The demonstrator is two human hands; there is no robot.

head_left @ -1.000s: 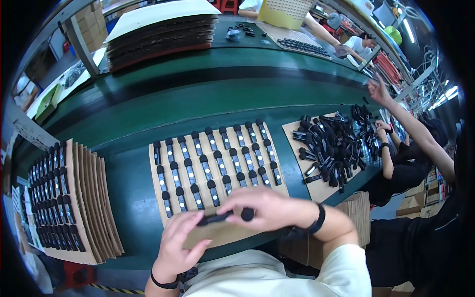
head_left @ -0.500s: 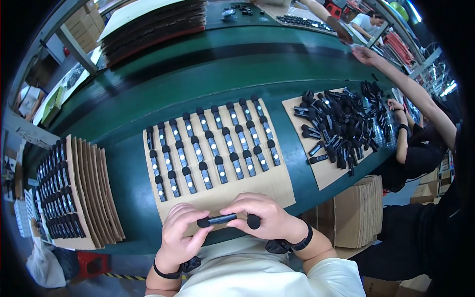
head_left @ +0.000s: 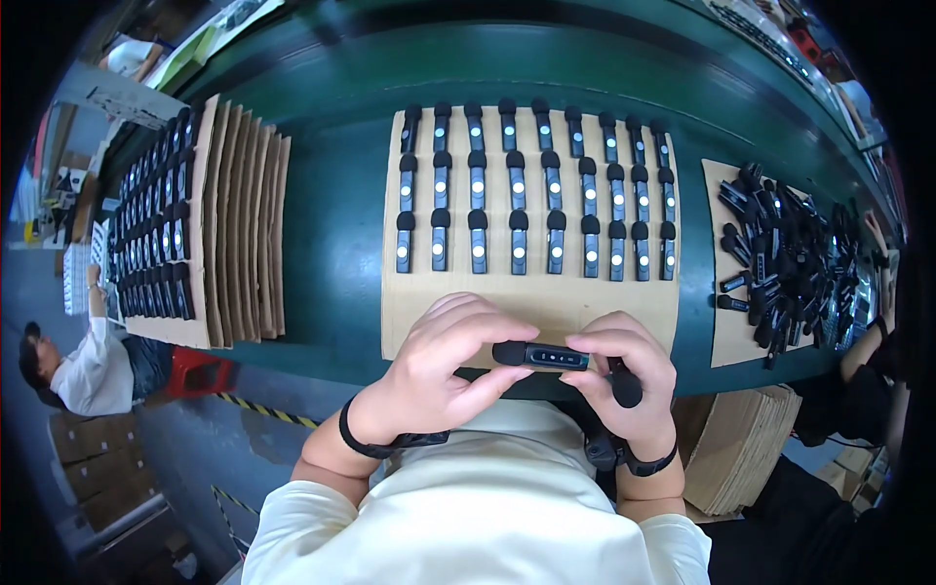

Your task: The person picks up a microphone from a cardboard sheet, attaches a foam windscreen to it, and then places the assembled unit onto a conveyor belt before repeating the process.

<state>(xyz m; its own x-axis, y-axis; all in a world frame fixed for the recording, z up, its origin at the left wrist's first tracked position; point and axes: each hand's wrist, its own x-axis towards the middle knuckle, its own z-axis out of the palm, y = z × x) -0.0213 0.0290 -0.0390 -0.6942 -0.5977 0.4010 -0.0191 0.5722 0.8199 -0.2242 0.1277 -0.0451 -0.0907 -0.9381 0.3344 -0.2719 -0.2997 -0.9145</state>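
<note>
Between my two hands, a small black microphone (head_left: 558, 357) with a round foam head lies level over the near edge of a cardboard sheet (head_left: 546, 298). My left hand (head_left: 434, 363) pinches it at the foam end. The fingers of my right hand (head_left: 634, 363) close on its other end. Tucked in that same hand is a second microphone (head_left: 626, 388), foam head downward, its body partly hidden by the fingers. On the sheet beyond, several similar microphones (head_left: 518, 242) lie in three rows, foam heads away from me, most showing a pale round dot.
At left, layered cardboard sheets (head_left: 244, 234) bear more rowed microphones (head_left: 161, 234). A loose heap of microphones (head_left: 780, 258) covers another cardboard sheet (head_left: 729, 336) at right. Folded cardboard (head_left: 746, 453) stands below the green table (head_left: 336, 195). People are at both sides.
My view has swung left, so the rows now appear further right. The held microphone has been turned, and its face with small marks now shows. Both hands keep their hold.
</note>
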